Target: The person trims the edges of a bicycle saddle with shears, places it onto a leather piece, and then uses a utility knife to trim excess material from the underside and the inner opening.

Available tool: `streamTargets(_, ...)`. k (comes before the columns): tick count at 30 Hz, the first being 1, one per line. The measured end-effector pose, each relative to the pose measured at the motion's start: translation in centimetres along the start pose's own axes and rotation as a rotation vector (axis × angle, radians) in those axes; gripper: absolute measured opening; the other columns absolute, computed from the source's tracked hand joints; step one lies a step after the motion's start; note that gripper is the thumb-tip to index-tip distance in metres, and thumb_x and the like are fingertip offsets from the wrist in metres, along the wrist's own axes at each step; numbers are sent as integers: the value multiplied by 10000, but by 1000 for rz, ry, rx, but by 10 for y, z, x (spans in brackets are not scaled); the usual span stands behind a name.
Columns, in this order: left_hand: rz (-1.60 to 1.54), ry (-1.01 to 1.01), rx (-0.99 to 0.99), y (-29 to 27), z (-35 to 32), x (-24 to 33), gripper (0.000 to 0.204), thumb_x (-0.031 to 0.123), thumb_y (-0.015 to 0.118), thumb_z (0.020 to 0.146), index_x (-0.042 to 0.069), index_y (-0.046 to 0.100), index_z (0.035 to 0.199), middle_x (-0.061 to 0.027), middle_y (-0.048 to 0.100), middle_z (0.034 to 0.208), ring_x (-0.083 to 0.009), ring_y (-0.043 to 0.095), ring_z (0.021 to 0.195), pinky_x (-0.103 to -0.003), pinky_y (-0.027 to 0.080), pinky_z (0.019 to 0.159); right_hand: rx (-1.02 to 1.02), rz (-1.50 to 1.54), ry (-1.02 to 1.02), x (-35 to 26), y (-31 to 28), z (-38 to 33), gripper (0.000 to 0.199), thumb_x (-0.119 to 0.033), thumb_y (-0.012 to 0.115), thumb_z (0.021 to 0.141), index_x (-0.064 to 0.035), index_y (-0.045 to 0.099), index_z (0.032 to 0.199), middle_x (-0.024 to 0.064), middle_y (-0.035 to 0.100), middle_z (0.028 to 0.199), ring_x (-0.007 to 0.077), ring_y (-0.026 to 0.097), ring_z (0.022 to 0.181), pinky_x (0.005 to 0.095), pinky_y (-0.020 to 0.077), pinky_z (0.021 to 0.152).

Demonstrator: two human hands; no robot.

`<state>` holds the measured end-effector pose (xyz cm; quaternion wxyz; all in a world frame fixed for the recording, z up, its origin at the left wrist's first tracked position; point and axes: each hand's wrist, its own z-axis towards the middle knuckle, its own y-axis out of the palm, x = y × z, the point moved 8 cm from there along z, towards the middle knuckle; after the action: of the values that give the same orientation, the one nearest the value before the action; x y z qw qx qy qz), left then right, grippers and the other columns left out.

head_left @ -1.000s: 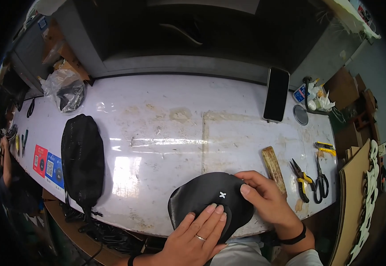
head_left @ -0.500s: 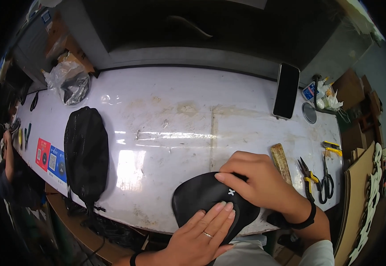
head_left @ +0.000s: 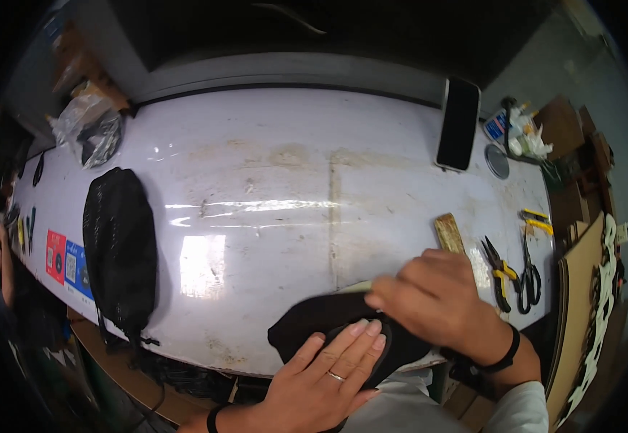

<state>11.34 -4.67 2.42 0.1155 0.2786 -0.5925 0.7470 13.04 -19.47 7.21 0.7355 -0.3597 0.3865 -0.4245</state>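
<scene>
At the table's near edge, in front of me, is a black rounded cover (head_left: 296, 332) of soft-looking material; I cannot make out its exact kind. A pale strip (head_left: 357, 286) shows along its far edge. My left hand (head_left: 321, 375) lies flat on the cover with its fingers stretched out, a ring on one finger. My right hand (head_left: 437, 292) is closed at the cover's far right edge, its curled fingers pinching the material there. Its fingertips are slightly smeared by motion. The underside of the cover is mostly hidden.
A long black drawstring bag (head_left: 120, 249) lies at left, near a clear plastic bag (head_left: 90, 133). Pliers (head_left: 500, 274), scissors (head_left: 527, 281), a yellow cutter (head_left: 536, 220) and a worn wooden block (head_left: 450, 232) lie at right. A phone (head_left: 459, 126) stands behind them. Another person's arm (head_left: 6, 267) shows far left.
My right hand has moved the cover's far edge, and a pale strip now shows there. The small white mark is out of sight. My left hand stays on the cover; the whole view has shifted.
</scene>
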Motion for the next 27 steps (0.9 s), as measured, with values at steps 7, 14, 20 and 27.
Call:
streamTargets(7,68,22,-58,3,3,-1,661,421,580,996,41,497,1531,-129,450,1614,-285,409,1505,-507,231,1226,-155,312,382,25,13,1,122,-133,761,934,-57,669,912,119,590,631,284,600,520,359,436,479)
streamTargets(14,134,48,-106,8,10,2,621,460,473,1051,59,513,1524,-116,472,1600,-277,434,1489,-505,267,1194,-65,525,477,54,32,-18,197,-217,658,1009,-52,631,905,196,577,633,419,583,594,445,438,528)
streamTargets(20,183,28,-140,10,8,3,610,459,432,1069,65,508,1528,-115,460,1609,-273,416,1503,-545,232,1191,-103,551,495,55,37,-20,139,-143,706,981,-13,687,935,148,622,692,301,621,585,354,460,559)
streamTargets(27,187,25,-143,9,7,2,614,466,434,1070,68,504,1533,-116,457,1612,-274,420,1501,-551,256,1173,-86,404,423,47,28,-19,120,-146,731,958,-37,697,922,128,644,692,302,638,586,364,467,539)
